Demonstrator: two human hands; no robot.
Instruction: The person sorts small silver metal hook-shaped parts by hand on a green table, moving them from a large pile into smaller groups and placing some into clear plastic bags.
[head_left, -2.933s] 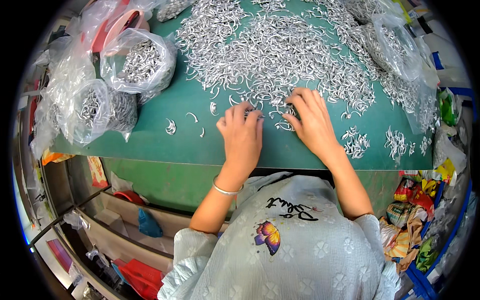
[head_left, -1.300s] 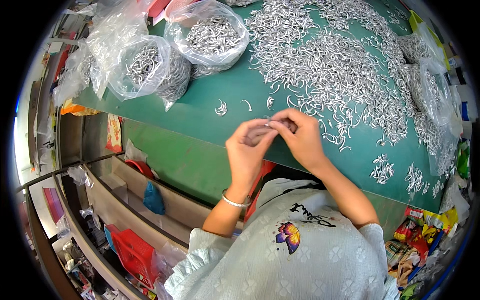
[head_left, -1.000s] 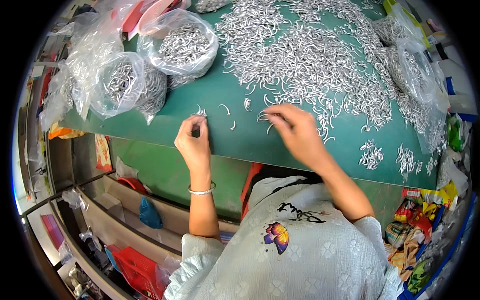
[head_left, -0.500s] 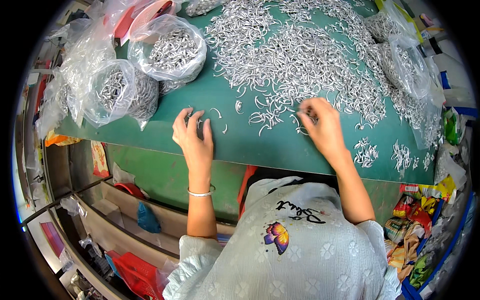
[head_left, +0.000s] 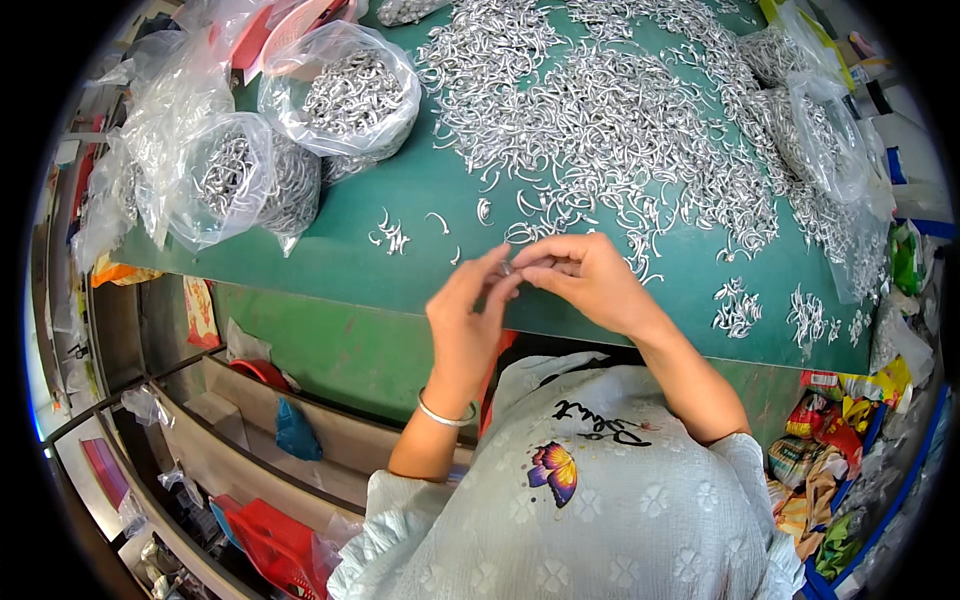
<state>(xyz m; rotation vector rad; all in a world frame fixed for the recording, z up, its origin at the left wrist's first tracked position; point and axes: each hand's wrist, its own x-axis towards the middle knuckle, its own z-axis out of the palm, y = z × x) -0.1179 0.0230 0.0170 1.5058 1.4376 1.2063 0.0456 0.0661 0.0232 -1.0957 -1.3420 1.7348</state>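
My left hand (head_left: 470, 307) and my right hand (head_left: 588, 277) meet over the near edge of the green table, fingertips pinched together. Between them is a small silvery curved metal piece (head_left: 507, 268), mostly hidden by the fingers. Just beyond the hands spreads a large heap of similar curved metal pieces (head_left: 600, 120). A small cluster of pieces (head_left: 392, 236) lies to the left of my left hand, with a few single ones between it and the heap.
Clear plastic bags of metal pieces (head_left: 355, 95) stand at the left, and another bag (head_left: 825, 150) at the right. Small sorted piles (head_left: 737, 310) lie near the right front edge of the green table (head_left: 350, 275). A red basket (head_left: 272, 548) is low on the left.
My left hand has left the small cluster and moved right. My right hand has come left from the heap's edge, and the two now meet at a small metal piece.
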